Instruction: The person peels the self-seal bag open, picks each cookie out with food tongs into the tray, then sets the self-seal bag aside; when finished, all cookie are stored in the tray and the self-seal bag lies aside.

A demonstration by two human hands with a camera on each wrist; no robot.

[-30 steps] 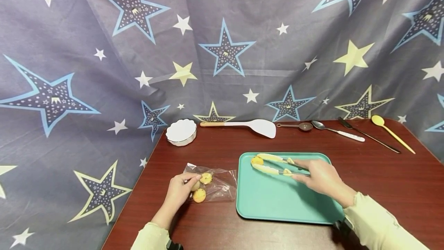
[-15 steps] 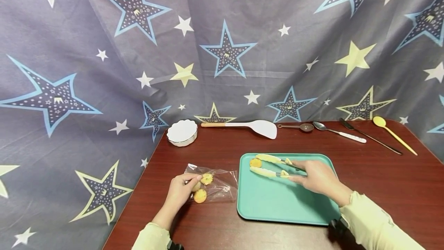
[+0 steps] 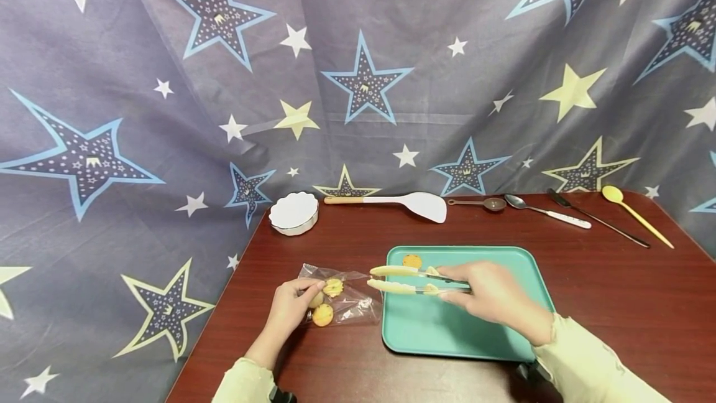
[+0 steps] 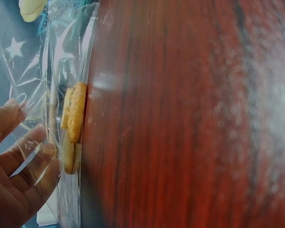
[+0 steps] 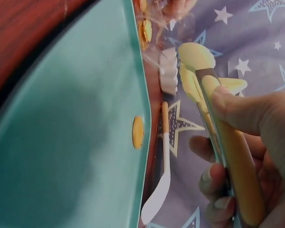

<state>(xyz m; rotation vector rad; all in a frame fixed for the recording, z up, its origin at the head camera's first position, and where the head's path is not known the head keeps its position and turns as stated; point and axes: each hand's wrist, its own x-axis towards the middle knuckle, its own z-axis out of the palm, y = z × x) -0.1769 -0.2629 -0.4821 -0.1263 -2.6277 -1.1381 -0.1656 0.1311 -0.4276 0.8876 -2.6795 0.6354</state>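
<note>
My left hand pinches the clear bag; my right hand, apart from it, grips the yellow tongs, their tips parted with nothing between. Beside my left hand, at least three cookies remain inside the bag (one half hidden). Under my right hand lies the green tray, a single cookie on it past the tongs: one out, most left, I'd judge. Beyond my left hand, farthest off, stands the fluted dish.
</note>
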